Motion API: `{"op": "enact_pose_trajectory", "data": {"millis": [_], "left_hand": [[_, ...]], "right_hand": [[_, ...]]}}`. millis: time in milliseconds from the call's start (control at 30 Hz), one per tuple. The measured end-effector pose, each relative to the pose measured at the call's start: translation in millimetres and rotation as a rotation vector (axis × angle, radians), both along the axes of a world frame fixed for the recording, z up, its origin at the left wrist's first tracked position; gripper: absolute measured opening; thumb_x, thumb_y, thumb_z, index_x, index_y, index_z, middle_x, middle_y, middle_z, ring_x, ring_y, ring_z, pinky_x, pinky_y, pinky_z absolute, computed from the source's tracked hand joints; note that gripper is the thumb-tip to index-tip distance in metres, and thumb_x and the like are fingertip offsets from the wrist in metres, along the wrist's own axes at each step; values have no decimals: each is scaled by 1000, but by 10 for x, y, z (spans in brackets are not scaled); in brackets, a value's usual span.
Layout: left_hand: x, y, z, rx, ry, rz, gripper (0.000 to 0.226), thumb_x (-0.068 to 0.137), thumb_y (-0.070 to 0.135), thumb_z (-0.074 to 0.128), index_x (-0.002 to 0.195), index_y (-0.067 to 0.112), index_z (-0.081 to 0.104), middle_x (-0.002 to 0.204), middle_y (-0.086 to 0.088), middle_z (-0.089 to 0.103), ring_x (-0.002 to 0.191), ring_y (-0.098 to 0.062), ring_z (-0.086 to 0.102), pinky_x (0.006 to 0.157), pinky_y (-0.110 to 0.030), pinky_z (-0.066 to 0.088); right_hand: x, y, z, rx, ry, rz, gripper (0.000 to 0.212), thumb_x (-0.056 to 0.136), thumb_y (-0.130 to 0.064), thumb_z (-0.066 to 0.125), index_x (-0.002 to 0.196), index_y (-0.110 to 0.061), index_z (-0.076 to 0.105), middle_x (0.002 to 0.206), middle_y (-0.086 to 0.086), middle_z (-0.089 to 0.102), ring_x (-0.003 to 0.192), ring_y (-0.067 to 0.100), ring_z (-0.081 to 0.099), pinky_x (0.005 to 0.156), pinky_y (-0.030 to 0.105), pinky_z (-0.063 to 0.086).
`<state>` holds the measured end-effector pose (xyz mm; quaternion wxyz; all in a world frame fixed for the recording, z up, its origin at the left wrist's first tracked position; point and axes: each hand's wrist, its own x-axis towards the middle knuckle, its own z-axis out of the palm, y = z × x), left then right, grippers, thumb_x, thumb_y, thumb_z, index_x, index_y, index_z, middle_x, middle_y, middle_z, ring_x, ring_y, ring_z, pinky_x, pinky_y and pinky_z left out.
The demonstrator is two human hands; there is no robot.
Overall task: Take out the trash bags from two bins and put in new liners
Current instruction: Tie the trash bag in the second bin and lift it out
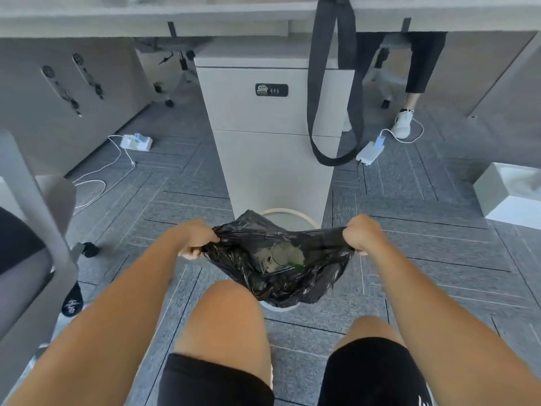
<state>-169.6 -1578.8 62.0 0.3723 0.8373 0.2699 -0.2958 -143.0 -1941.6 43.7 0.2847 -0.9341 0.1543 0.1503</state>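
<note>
A black trash bag (263, 276) hangs stretched between my two hands above a round white bin (288, 213), whose rim shows behind and under it. My left hand (194, 240) grips the bag's left edge and my right hand (361, 235) grips its right edge. The bag's mouth is pulled wide, and pale rubbish with a green and red printed item (281, 259) shows inside. Most of the bin is hidden by the bag.
A grey drawer cabinet (272, 136) with a combination lock stands right behind the bin, and a black strap (322, 106) hangs over it. An office chair (32, 244) is at the left and a white box (509, 194) at the right. Power strips and cables lie on the carpet. Another person's leg (409, 98) is under the far desk.
</note>
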Motion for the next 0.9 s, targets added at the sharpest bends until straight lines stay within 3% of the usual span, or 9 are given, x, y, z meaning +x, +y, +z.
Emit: {"op": "enact_pose_trajectory", "data": {"millis": [133, 200, 333, 500, 567, 633, 733, 800, 900], "left_hand": [[53, -39, 226, 288, -144, -270, 34, 91, 32, 65, 77, 4, 53, 57, -11, 47, 49, -23, 44, 49, -28, 33], [91, -72, 292, 364, -240, -282, 33, 90, 30, 61, 69, 8, 50, 67, -10, 52, 63, -25, 50, 55, -30, 35], [133, -145, 381, 464, -405, -201, 28, 91, 21, 47, 66, 8, 47, 74, -13, 56, 63, -26, 50, 54, -27, 38], [119, -323, 486, 488, -629, -93, 19, 90, 22, 48, 78, 12, 59, 76, -13, 60, 70, -33, 58, 58, -31, 44], [125, -403, 549, 331, -636, 13, 23, 87, 24, 48, 72, 7, 56, 71, -9, 57, 65, -28, 52, 55, -28, 38], [130, -457, 641, 118, -634, 177, 30, 76, 25, 46, 67, 5, 66, 73, -7, 65, 63, -25, 49, 58, -29, 39], [149, -556, 754, -101, -626, 317, 29, 79, 15, 42, 62, 8, 64, 58, 0, 68, 56, -19, 49, 54, -27, 36], [152, -638, 793, -396, -618, 411, 19, 85, 6, 41, 76, 5, 58, 48, 3, 61, 51, -16, 51, 53, -26, 36], [124, -702, 822, -678, -626, 302, 29, 88, 3, 41, 101, 3, 66, 62, 1, 64, 66, -18, 54, 58, -28, 39]], "right_hand": [[10, 24, 98, 6, -81, -63, 14, 82, -6, 46, 69, -8, 50, 73, 9, 51, 64, 28, 55, 55, 34, 52], [5, 37, 180, 51, -110, -104, 13, 82, -6, 45, 75, -6, 55, 80, 10, 55, 71, 32, 59, 60, 39, 57], [7, 56, 320, 163, -101, -154, 14, 85, 0, 47, 86, -3, 61, 88, 13, 60, 73, 33, 65, 51, 35, 58], [-19, 110, 306, 890, 26, -462, 13, 91, -8, 58, 81, -15, 53, 75, 8, 46, 60, 17, 39, 42, 19, 32], [-72, 117, 248, 1015, 135, -497, 18, 87, -22, 71, 88, -14, 55, 73, 3, 46, 56, 12, 37, 36, 17, 28], [-103, 155, 183, 988, 147, -472, 50, 74, -36, 82, 109, -11, 57, 89, 3, 53, 62, 11, 45, 40, 19, 39], [-245, 258, 214, 607, -37, -396, 95, 60, -51, 87, 130, -14, 36, 127, 9, 38, 99, 25, 53, 72, 37, 58], [-391, 333, 245, 461, -103, -276, 96, 67, -47, 85, 135, -17, 23, 131, 9, 22, 105, 27, 43, 85, 35, 48], [-583, 446, 300, 236, -113, -86, 91, 72, -46, 82, 133, -23, 19, 128, 10, 19, 99, 31, 47, 79, 37, 43]]}}
